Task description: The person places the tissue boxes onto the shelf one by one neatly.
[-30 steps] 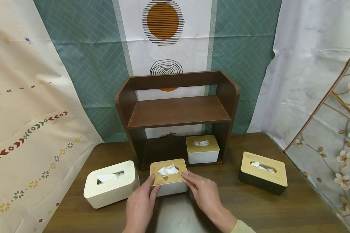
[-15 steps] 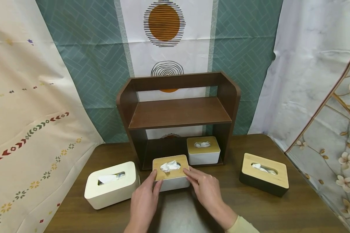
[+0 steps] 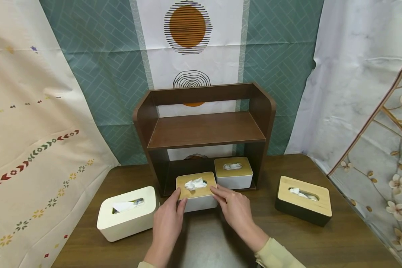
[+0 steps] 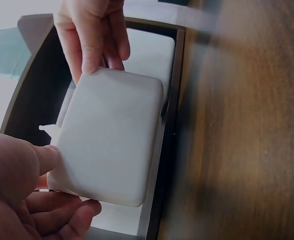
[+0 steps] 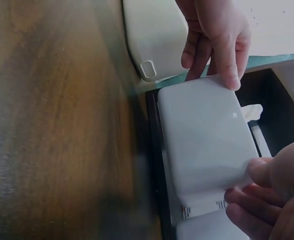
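Note:
A small white tissue box with a bamboo lid (image 3: 196,191) is held between both hands at the front edge of the dark wooden shelf unit (image 3: 204,131). My left hand (image 3: 180,199) grips its left side and my right hand (image 3: 218,194) grips its right side. In the left wrist view the box's white underside (image 4: 112,137) shows above the shelf's lower board, with my left hand (image 4: 47,185) curled round one end. In the right wrist view the box (image 5: 204,140) sits between my right hand (image 5: 259,192) and the left hand (image 5: 216,40).
A second small bamboo-lidded box (image 3: 233,172) stands in the shelf's lower right bay. A large white tissue box (image 3: 127,213) lies at the left of the brown table (image 3: 321,242). A black box with a wooden lid (image 3: 303,201) lies at the right. Patterned cloths hang behind.
Both hands have carried the small box away from me, from the table in front of the shelf to the shelf's lower front edge.

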The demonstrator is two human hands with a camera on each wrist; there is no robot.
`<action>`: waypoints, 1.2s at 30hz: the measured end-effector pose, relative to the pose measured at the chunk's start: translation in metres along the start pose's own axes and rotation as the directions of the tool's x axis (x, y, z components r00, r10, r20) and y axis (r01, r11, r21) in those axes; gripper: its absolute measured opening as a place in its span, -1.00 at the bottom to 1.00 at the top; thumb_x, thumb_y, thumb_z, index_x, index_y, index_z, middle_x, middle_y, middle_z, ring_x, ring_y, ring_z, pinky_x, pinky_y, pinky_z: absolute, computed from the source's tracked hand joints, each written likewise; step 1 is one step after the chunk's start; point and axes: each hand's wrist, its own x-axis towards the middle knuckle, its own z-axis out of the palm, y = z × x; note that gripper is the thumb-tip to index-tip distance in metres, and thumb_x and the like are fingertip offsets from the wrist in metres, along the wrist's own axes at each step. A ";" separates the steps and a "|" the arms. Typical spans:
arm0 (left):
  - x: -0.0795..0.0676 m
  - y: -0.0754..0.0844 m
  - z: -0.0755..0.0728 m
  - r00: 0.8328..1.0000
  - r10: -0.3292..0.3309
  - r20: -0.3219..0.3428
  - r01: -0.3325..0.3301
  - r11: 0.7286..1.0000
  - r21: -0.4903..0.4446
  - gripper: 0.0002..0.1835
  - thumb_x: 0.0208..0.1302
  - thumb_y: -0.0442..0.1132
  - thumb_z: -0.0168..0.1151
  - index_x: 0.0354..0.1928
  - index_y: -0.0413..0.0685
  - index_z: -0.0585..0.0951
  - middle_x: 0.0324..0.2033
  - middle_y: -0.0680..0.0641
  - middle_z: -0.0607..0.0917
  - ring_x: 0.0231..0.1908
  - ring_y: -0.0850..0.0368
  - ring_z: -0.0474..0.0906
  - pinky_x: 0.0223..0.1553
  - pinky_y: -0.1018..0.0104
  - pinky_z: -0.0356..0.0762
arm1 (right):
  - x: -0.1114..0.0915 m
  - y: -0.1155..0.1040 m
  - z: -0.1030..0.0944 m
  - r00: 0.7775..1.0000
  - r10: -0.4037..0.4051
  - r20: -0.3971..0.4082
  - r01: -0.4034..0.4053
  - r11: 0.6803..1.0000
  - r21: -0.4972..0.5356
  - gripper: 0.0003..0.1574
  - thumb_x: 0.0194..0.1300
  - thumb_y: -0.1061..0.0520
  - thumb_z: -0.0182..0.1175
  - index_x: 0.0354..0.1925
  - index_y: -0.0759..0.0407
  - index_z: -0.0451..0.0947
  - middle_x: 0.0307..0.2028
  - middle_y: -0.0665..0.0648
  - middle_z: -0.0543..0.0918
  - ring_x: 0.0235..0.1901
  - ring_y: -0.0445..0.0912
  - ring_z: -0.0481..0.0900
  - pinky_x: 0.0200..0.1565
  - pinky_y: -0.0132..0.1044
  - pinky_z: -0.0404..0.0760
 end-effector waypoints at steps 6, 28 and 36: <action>0.010 -0.003 0.005 1.000 -0.017 -0.001 0.017 0.999 -0.032 -0.50 0.54 -0.17 0.45 0.42 -0.19 0.67 0.23 -0.25 0.78 0.16 -0.30 0.77 0.13 -0.27 0.70 | 0.008 -0.002 0.004 0.999 0.025 0.028 -0.025 1.000 0.002 -0.61 0.45 0.12 0.52 0.21 -0.04 0.85 0.19 0.08 0.82 0.08 0.15 0.83 -0.14 0.14 0.78; 0.036 -0.010 0.024 0.996 -0.085 0.007 0.086 0.992 -0.092 -0.52 0.59 -0.23 0.37 0.40 -0.32 0.62 0.33 -0.35 0.69 0.28 -0.33 0.68 0.25 -0.29 0.63 | 0.031 -0.003 0.026 0.996 0.043 0.081 -0.041 0.999 -0.024 -0.67 0.57 0.13 0.39 0.22 0.10 0.83 0.22 0.22 0.79 0.13 0.19 0.81 -0.03 0.19 0.78; 0.041 -0.014 0.029 0.995 -0.097 -0.004 0.095 0.989 -0.116 -0.55 0.60 -0.25 0.35 0.39 -0.32 0.62 0.31 -0.35 0.70 0.26 -0.35 0.69 0.24 -0.30 0.63 | 0.037 -0.004 0.032 0.997 0.044 0.070 -0.043 0.999 -0.028 -0.67 0.58 0.13 0.38 0.21 0.12 0.83 0.21 0.22 0.79 0.13 0.19 0.81 0.00 0.19 0.78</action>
